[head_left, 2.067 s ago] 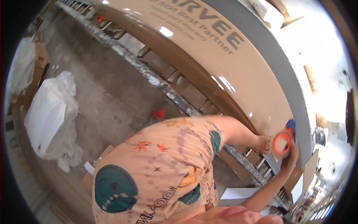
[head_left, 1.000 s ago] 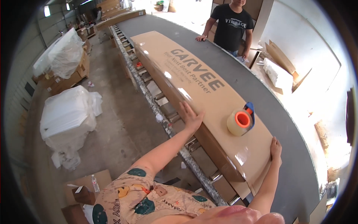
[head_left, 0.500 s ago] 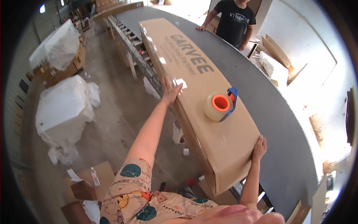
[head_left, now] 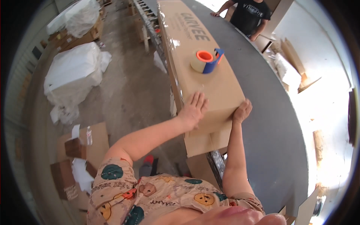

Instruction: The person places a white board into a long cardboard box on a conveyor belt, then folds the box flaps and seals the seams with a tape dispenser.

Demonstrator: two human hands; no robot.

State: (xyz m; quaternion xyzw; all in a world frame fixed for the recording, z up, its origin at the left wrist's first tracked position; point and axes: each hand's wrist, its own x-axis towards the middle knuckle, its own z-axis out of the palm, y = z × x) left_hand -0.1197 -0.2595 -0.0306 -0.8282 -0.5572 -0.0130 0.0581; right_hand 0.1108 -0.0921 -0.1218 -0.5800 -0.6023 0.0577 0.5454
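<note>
A long brown cardboard box (head_left: 218,87) with dark print lies lengthwise away from me on a grey surface, and shiny clear tape runs along its left edge. At its near end a flap (head_left: 210,141) hangs down. My left hand (head_left: 194,110) lies over the near left part of the top, open, its fingers stretched out. At the near right corner my right hand (head_left: 242,110) holds the box edge with bent fingers. On top of the box, beyond my hands, sits a blue tape dispenser (head_left: 210,66) with a roll of clear tape on an orange core.
The grey table (head_left: 272,123) curves along the right. Across it stands a person in a black shirt (head_left: 250,15), one hand on its edge. Plastic-wrapped bundles (head_left: 73,69) stand on the floor at left. Opened cartons (head_left: 99,138) lie at lower left, near a plastic bottle (head_left: 89,135).
My left hand has left the box's long left side and come back onto the top at the near end. My right hand stays at the near right corner. The view has shifted.
</note>
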